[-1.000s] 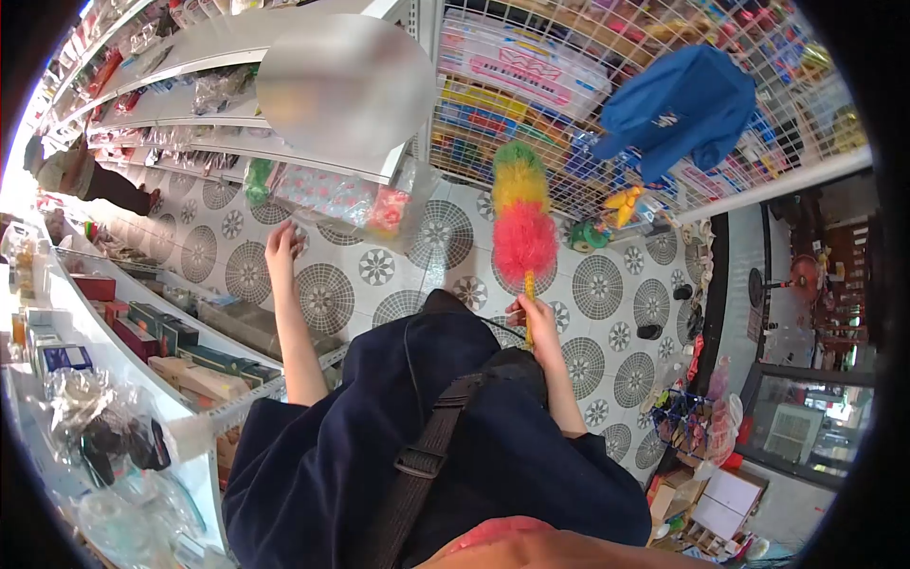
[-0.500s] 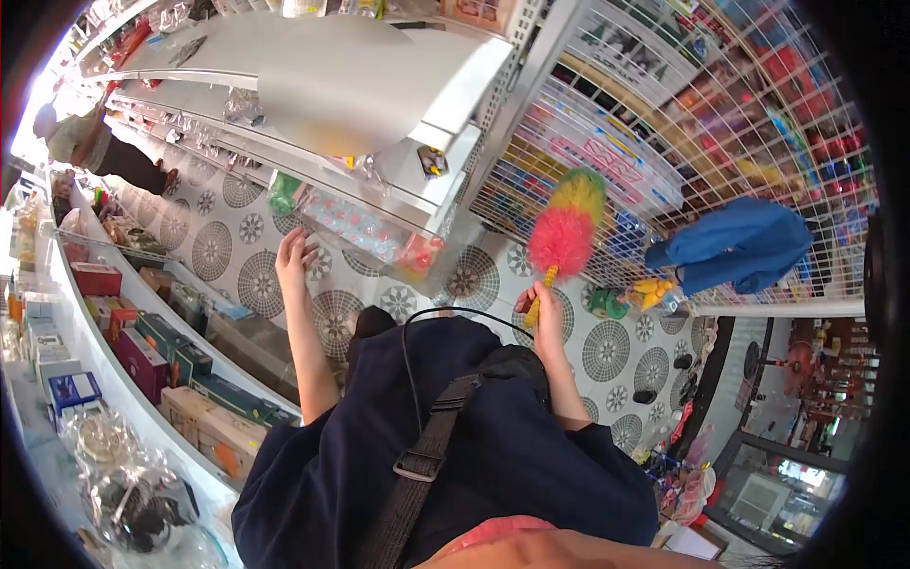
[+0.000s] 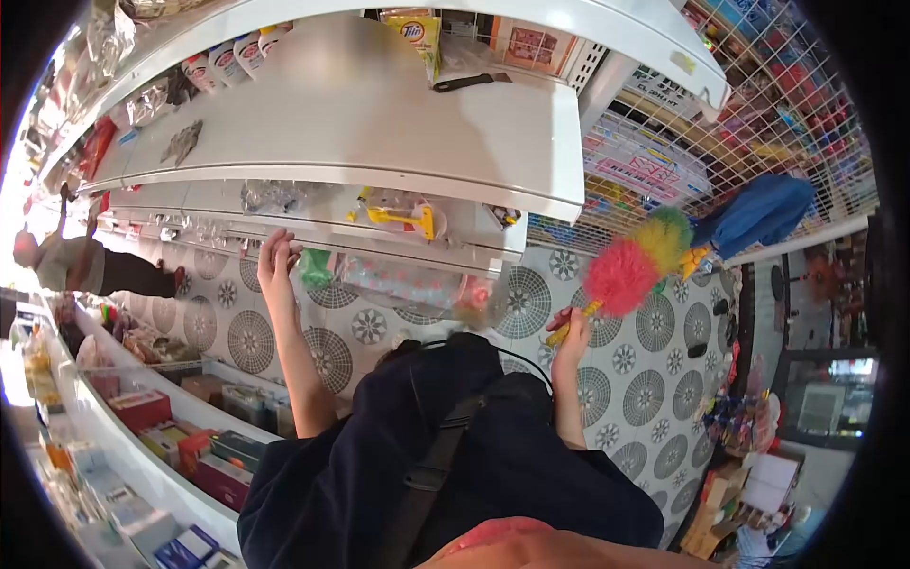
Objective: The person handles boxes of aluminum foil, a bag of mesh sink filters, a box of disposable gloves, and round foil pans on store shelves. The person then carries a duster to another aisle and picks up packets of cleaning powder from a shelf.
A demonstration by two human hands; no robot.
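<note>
My right hand (image 3: 572, 332) is closed around the yellow handle of a fluffy duster (image 3: 624, 275). Its pink, yellow and green head points up and to the right, near a blue cloth (image 3: 758, 218) by the wire rack. My left hand (image 3: 277, 256) is raised on the other side, its fingers loosely stretched and nothing in them. Close to it are the edge of a white shelf unit (image 3: 379, 142) and a green-ended, clear-wrapped package (image 3: 403, 283) below.
A black-handled tool (image 3: 469, 82) and a yellow packet (image 3: 417, 36) are on the upper shelf. Boxes fill the low shelving (image 3: 142, 408) at left. A person (image 3: 85, 266) stands at the far left on the patterned tile floor (image 3: 654, 394). A wire rack (image 3: 758, 104) rises at right.
My view has shifted toward the shelves, showing more of the upper shelf. The duster has tilted over to the right, still in my right hand. My left hand stays raised and empty.
</note>
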